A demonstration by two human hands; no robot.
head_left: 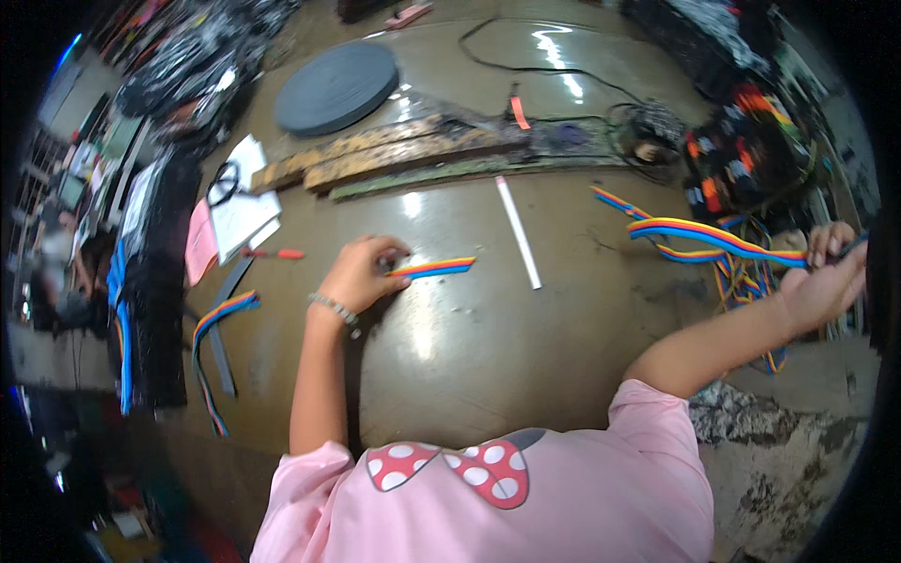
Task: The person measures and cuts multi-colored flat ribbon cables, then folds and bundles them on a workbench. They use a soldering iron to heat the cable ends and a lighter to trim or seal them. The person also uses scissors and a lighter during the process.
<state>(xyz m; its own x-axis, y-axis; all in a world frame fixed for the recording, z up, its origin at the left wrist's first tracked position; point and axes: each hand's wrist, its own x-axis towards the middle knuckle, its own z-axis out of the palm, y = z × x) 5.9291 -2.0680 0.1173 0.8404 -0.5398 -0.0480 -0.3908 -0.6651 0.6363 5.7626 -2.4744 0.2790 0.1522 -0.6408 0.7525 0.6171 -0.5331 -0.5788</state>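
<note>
My left hand [358, 274], with a beaded bracelet at the wrist, is over the middle of the table. Its thumb and fingers close on one end of a short webbing strip [441, 268] striped yellow, red and blue. Far to the right, my right hand [821, 286] grips a longer striped webbing strap [718, 240] that runs leftward above the table, slightly curved. Fingers bunch around the strap's right end, and a dark shape at the picture's edge hides part of that hand. Beneath the strap lies a tangle of similar webbing [741, 281].
A white stick [519, 233] lies mid-table. Beyond it are worn wooden bars [413, 155] and a grey webbing roll [338, 87]. Papers [242, 216], black scissors [223, 184], a red pen [274, 253] and a curved striped strip [208, 324] lie left. Dark bundles [741, 155] stand right.
</note>
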